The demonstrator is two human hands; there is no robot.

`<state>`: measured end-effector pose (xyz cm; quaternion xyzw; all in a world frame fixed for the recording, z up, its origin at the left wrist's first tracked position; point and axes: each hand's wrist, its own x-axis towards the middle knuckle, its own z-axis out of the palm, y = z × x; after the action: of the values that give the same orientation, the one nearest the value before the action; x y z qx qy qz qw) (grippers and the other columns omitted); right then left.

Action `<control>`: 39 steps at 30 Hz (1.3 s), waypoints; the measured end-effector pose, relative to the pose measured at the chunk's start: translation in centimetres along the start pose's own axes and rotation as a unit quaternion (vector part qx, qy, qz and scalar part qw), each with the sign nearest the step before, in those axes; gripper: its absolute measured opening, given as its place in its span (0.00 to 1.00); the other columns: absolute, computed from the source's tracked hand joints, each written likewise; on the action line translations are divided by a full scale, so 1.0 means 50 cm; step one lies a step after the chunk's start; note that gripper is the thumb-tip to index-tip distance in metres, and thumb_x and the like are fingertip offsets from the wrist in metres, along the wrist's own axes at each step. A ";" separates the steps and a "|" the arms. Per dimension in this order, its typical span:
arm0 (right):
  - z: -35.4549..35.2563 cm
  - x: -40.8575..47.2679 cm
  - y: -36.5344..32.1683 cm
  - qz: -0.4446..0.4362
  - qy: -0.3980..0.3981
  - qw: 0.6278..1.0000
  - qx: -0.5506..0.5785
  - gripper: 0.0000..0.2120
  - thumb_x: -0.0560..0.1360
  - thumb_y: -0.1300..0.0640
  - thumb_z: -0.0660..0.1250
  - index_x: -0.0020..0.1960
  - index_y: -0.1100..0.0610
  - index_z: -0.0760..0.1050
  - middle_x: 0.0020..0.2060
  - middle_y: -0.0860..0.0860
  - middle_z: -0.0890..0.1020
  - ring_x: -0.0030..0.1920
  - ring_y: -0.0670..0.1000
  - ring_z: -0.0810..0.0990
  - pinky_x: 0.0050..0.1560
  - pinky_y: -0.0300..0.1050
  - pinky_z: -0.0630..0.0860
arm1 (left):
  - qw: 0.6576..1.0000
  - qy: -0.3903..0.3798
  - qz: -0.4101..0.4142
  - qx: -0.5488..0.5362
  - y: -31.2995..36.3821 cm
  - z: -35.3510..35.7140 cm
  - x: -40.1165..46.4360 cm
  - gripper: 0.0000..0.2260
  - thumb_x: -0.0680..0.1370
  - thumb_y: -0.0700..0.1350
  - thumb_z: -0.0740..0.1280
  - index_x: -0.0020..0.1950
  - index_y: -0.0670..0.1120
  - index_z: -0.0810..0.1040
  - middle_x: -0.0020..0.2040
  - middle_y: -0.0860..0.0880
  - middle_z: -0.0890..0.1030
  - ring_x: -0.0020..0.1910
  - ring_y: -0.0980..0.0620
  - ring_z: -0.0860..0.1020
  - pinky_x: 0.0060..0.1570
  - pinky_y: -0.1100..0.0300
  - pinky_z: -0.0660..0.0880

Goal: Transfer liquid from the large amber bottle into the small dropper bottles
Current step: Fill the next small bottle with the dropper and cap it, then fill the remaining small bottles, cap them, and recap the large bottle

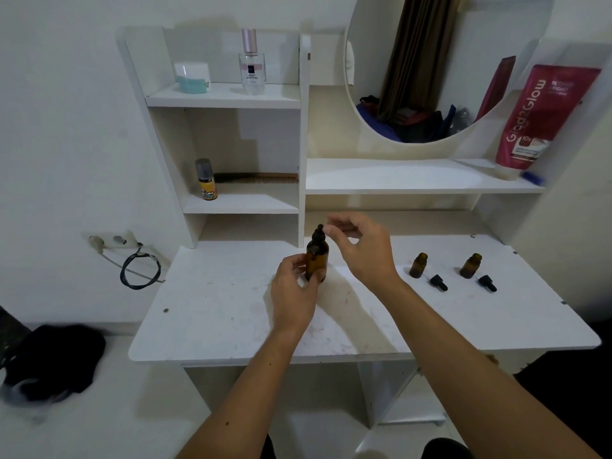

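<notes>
Left hand (293, 289) clamps the big bottle (316, 260); right hand (361, 246), fingers loosely apart, nears the dropper cap (320, 231), a careless twist could tip it

The large amber bottle (317, 260), capped with a black dropper top, is being held upright at frame centre. Two small amber dropper bottles (418, 265) (470, 266) are standing uncapped to its right, black dropper caps (438, 282) (487, 283) lying beside them.
</notes>
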<state>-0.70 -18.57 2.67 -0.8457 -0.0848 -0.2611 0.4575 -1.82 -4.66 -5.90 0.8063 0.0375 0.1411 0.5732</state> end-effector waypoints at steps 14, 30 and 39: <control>-0.196 -0.117 0.107 0.055 0.102 0.993 -0.023 0.10 0.77 0.55 0.77 0.58 0.55 0.85 0.47 0.45 0.86 0.47 0.42 0.85 0.50 0.32 0.80 | 0.998 0.057 0.005 -0.029 0.020 0.001 -0.064 0.23 0.76 0.49 0.77 0.67 0.52 0.72 0.60 0.56 0.76 0.51 0.54 0.78 0.44 0.75 0.72; -0.276 -0.176 0.280 0.216 0.062 0.957 -0.186 0.12 0.75 0.52 0.78 0.55 0.57 0.86 0.48 0.52 0.82 0.44 0.50 0.80 0.55 0.47 0.79 | 0.989 -0.132 0.062 0.009 0.066 0.125 -0.123 0.14 0.79 0.48 0.73 0.63 0.56 0.76 0.58 0.58 0.80 0.53 0.58 0.80 0.48 0.72 0.77; -0.281 -0.190 0.277 0.222 0.120 0.957 -0.143 0.08 0.78 0.56 0.75 0.55 0.57 0.85 0.47 0.51 0.85 0.44 0.48 0.81 0.56 0.44 0.80 | 0.971 -0.223 0.078 0.024 0.100 0.228 -0.121 0.23 0.81 0.48 0.72 0.76 0.51 0.73 0.72 0.52 0.77 0.69 0.56 0.76 0.68 0.59 0.74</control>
<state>-8.55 -37.01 -6.13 -0.8621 0.1991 -0.2618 0.3854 -5.04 -18.13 -5.78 0.8314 -0.1510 0.0008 0.5347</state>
